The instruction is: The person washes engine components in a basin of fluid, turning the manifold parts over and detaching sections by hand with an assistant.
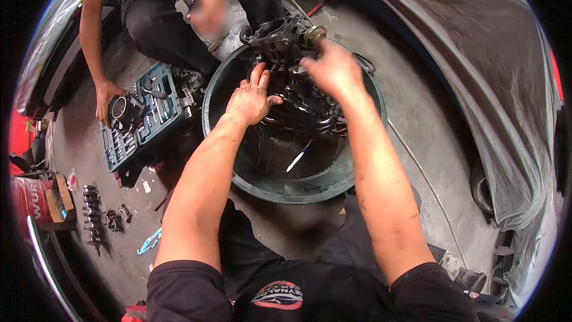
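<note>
A dark, oily engine part (277, 42) stands in a round green tub (210, 104) in front of me. My left hand (249, 100) lies against its near left side, fingers stretched out and thumb apart, smeared with grime. On the other side, my right hand (335, 73) is blurred by motion beside the part, just below a gold-coloured round piece (315, 34). What its fingers touch or hold does not show clearly. A white, pen-like brush (296, 160) lies in the dark liquid (268, 158) at the tub's near side.
Across from me sits a co-worker, one hand (109, 100) at a dark cylindrical part on an open socket set case (161, 116). A crankshaft-like metal shaft (92, 217) lies on the floor at left. Plastic sheeting (471, 71) hangs at right; a hose (426, 176) crosses the floor.
</note>
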Tool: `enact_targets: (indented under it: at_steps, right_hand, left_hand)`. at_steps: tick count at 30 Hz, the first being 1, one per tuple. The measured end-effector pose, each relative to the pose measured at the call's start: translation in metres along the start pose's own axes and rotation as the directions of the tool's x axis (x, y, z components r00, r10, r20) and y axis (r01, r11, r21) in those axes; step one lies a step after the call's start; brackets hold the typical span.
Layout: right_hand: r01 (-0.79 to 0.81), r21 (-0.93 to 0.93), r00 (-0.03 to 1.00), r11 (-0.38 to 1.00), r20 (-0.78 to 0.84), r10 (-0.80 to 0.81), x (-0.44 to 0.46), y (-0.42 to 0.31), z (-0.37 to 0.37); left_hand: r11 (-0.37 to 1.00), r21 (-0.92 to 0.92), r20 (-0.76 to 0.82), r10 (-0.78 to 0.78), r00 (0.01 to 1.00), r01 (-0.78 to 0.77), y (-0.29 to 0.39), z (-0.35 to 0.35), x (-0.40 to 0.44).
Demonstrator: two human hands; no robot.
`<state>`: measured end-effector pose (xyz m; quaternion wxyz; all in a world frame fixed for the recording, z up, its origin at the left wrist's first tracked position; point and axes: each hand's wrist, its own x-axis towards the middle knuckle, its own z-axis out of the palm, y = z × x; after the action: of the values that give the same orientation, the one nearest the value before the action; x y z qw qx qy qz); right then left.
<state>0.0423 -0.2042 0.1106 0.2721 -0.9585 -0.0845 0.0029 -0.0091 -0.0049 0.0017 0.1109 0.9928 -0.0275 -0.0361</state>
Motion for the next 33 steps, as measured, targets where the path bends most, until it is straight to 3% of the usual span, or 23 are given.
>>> enact_targets:
  at_steps: [2, 3, 6, 7, 15, 18, 22, 26, 29, 33]
  right_hand:
    - [-0.037, 0.027, 0.985, 0.999, -0.165, 0.041, 0.010, 0.009, -0.014]
    - [-0.041, 0.020, 0.985, 0.999, -0.170, 0.044, 0.014, 0.016, -0.015]
    - [-0.096, 0.093, 0.989, 0.991, -0.101, 0.105, 0.026, 0.038, 0.006]
    - [-0.060, 0.215, 0.997, 0.975, -0.030, 0.068, 0.028, 0.044, 0.011]
    - [-0.142, 0.555, 0.982, 0.820, -0.026, 0.188, 0.043, 0.051, 0.037]
    - [-0.239, 0.505, 0.963, 0.830, 0.013, 0.269, 0.051, 0.054, 0.040]
    - [-0.321, 0.431, 0.910, 0.843, -0.105, 0.400, 0.056, 0.070, 0.055]
    - [-0.252, 0.553, 0.912, 0.794, -0.140, 0.386, 0.048, 0.083, 0.048]
    - [-0.195, 0.554, 0.939, 0.809, -0.134, 0.317, 0.034, 0.072, 0.048]
    - [-0.175, 0.529, 0.938, 0.830, -0.165, 0.304, 0.027, 0.060, 0.049]
  left_hand:
    - [1.000, 0.018, -0.001, 0.004, 1.000, -0.004, 0.000, 0.000, -0.004]
    - [1.000, 0.029, 0.001, 0.007, 1.000, -0.007, 0.001, 0.000, -0.006]
    - [0.997, 0.076, 0.012, -0.021, 1.000, 0.020, 0.010, -0.003, -0.011]
    - [0.996, 0.086, 0.036, -0.003, 0.999, 0.000, 0.014, -0.005, -0.013]
    - [0.994, 0.107, 0.056, -0.040, 0.998, 0.034, 0.031, -0.012, -0.025]
    - [0.993, 0.112, 0.074, -0.055, 0.996, 0.047, 0.041, -0.008, -0.031]
    - [0.965, 0.258, 0.057, 0.030, 0.998, -0.044, 0.058, 0.007, -0.036]
    - [0.979, 0.202, 0.188, -0.036, 0.982, -0.003, 0.076, 0.005, -0.039]
    - [0.951, 0.306, 0.260, -0.112, 0.959, 0.028, 0.084, -0.009, -0.046]
    - [0.967, 0.257, 0.252, -0.069, 0.965, 0.002, 0.080, -0.024, -0.061]
